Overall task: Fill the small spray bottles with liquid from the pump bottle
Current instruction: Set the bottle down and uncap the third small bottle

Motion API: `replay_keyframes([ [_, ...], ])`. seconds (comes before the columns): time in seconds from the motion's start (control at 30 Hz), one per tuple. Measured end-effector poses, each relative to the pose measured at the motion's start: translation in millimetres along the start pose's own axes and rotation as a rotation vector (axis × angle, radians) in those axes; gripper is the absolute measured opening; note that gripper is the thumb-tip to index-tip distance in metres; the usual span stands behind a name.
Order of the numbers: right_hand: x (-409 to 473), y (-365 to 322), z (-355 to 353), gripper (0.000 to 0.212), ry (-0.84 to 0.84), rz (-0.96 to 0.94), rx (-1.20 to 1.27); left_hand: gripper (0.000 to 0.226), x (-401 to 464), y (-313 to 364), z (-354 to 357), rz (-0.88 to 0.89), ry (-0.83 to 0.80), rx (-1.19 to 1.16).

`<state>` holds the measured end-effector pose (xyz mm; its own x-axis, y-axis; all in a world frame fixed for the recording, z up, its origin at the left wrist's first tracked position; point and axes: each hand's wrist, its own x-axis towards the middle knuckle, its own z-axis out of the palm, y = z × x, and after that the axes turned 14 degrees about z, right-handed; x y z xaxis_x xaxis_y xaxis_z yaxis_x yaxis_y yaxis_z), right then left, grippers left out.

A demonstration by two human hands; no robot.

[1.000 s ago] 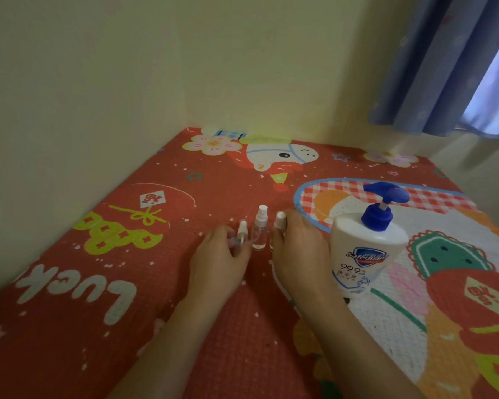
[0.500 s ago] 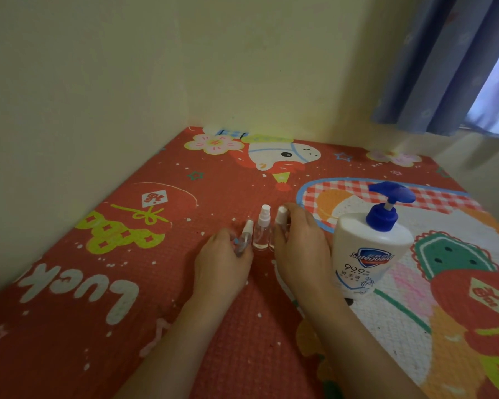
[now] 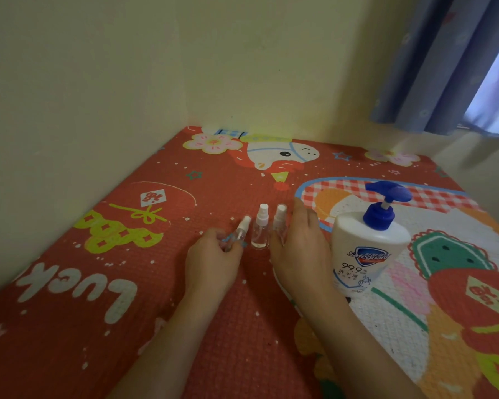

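- Change: across the last second both hands have stayed at the row of three small clear plastic spray bottles; the left bottle now leans further to the right, while the middle one has not moved.
- Left hand point(image 3: 213, 254): fingers closed around the tilted left spray bottle point(image 3: 238, 236), low on its body.
- Right hand point(image 3: 297, 249): curled against the right spray bottle point(image 3: 280, 223); whether it actually grips the bottle cannot be told.
- Middle spray bottle point(image 3: 260, 230): upright on the red patterned foam mat point(image 3: 127, 298), free of both hands.
- White pump bottle with blue pump head point(image 3: 369, 249): upright just right of the right hand, untouched.
- Meaning: all white spray caps appear fitted, so filling has not begun; uncapping the left bottle is probably next.
- Hard to make out: liquid levels in the clear bottles; the right bottle's lower half is hidden behind the fingers.
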<state>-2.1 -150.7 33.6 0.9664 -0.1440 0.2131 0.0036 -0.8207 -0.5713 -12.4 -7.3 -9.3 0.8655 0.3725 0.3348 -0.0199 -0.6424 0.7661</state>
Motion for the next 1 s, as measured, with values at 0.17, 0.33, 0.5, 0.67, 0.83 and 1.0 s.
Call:
replay_keyframes([
  [0.17, -7.0, -2.9, -4.3, 0.056, 0.115, -0.040, 0.071, 0.053, 5.1, -11.1, 1.8, -0.136, 0.051, -0.354],
  [0.33, -11.3, -6.5, -3.3, 0.029, 0.204, -0.124, 0.300, 0.029, 5.7, -4.8, -4.0, -0.073, 0.185, -0.589],
  [0.5, -10.4, -14.0, -6.5, 0.028, 0.048, -0.037, 0.416, 0.024, -4.9, 8.3, -6.5, 0.245, 0.137, -0.527],
  [0.67, -2.5, -14.3, -13.6, 0.011, -0.079, 0.057, 0.597, 0.031, -13.4, 13.0, -5.4, 0.523, 0.087, -0.419],
  [0.83, 1.8, -13.7, -23.7, 0.028, -0.089, 0.057, 0.640, 0.031, -14.8, 14.0, -7.1, 0.608, 0.072, -0.380],
  [1.0, 0.6, -13.7, -18.5, 0.029, -0.156, 0.070, 0.716, 0.031, -14.0, 18.0, -10.9, 0.650, 0.136, -0.252],
])
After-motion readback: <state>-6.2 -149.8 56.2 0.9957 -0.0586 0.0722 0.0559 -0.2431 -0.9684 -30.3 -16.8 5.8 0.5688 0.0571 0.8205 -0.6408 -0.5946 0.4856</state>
